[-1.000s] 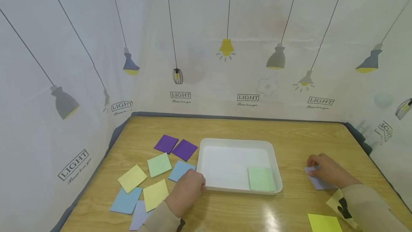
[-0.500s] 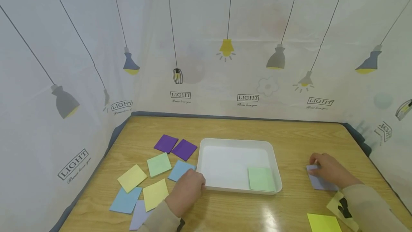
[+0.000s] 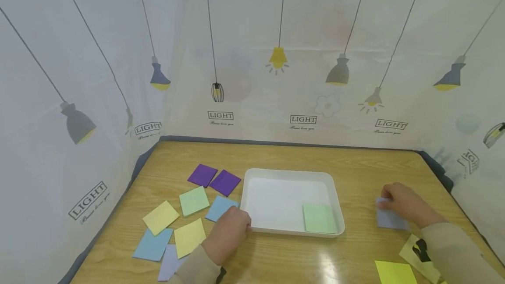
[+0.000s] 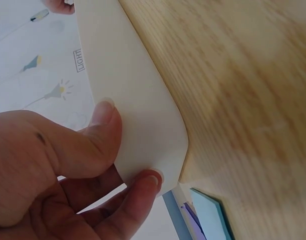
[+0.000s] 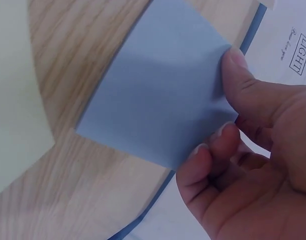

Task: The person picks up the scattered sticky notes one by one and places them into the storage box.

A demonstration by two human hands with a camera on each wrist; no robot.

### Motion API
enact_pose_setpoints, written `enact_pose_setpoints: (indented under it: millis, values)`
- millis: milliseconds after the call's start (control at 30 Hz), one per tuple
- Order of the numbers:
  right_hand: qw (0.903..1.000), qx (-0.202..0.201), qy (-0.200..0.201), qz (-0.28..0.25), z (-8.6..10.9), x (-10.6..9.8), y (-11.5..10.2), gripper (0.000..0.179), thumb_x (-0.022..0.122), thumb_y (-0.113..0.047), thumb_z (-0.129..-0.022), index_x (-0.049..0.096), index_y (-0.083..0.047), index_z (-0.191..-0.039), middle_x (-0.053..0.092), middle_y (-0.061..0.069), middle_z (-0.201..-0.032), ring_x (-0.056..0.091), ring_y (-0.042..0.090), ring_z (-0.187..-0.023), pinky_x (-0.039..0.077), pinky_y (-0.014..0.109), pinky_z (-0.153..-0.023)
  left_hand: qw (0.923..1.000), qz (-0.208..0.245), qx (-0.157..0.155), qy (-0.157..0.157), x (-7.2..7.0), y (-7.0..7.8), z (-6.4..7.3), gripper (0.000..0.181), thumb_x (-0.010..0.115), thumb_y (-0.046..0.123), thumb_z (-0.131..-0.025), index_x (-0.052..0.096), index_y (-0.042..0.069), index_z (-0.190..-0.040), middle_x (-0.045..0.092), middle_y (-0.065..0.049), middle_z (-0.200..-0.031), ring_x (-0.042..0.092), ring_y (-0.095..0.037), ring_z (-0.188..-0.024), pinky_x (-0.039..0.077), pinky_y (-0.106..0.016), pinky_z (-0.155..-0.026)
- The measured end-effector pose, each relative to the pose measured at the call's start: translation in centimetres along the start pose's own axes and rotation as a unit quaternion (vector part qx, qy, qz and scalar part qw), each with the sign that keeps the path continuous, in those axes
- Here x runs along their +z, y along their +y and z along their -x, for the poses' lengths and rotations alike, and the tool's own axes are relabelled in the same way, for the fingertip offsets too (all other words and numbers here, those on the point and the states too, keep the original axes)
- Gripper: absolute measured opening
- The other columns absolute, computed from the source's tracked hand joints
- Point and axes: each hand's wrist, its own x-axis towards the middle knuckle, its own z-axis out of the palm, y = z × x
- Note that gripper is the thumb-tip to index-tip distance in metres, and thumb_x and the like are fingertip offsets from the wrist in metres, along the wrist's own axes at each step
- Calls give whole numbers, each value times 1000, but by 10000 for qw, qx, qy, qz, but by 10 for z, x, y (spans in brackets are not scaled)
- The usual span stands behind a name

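Observation:
My left hand (image 3: pixel 228 235) grips the near left corner of a white tray (image 3: pixel 272 200). In the left wrist view, thumb and fingers (image 4: pixel 138 202) pinch the tray's wall (image 4: pixel 138 100). A light green sticky note pad (image 3: pixel 319 219) lies in the tray's near right corner. To the right of the tray, my right hand (image 3: pixel 410 205) holds a lavender sticky note pad (image 3: pixel 388 220) by its edge. That pad (image 5: pixel 153 90) looks bluish in the right wrist view, thumb at one side and fingertips at another; its lower face is hidden.
Left of the tray lie two purple pads (image 3: pixel 225 182), a green pad (image 3: pixel 194 200), blue pads (image 3: pixel 153 244), pale yellow pads (image 3: pixel 190 236) and a lavender pad (image 3: pixel 169 262). A bright yellow pad (image 3: pixel 396 272) and a pale yellow one (image 3: pixel 410 253) lie near the right sleeve.
My right hand has shifted slightly up and to the right, and the lavender pad has turned and come with it. The left hand keeps its grip on the tray, which stays put.

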Motion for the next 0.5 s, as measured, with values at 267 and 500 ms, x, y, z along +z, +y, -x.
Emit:
enact_pose_setpoints:
  millis: [267,500]
  values:
    - [9993,-208,293,-54,2,-2,-14,18,75,-12,-88,61,-1,-89,64,11,-89,56,22,-80,49,42,-70,9999,141,2,11,-1,0,1,13,79,13,-84,79,11,-72,72,1,-68,61,-9,-64,56,-25,-67]
    - [9995,-48,266,-185,3,-3,-24,17,73,-13,-91,60,-3,-91,62,5,-85,50,18,-74,43,33,-64,9999,108,53,64,-1,0,1,14,79,13,-84,79,11,-71,72,1,-67,58,-7,-62,54,-23,-64]
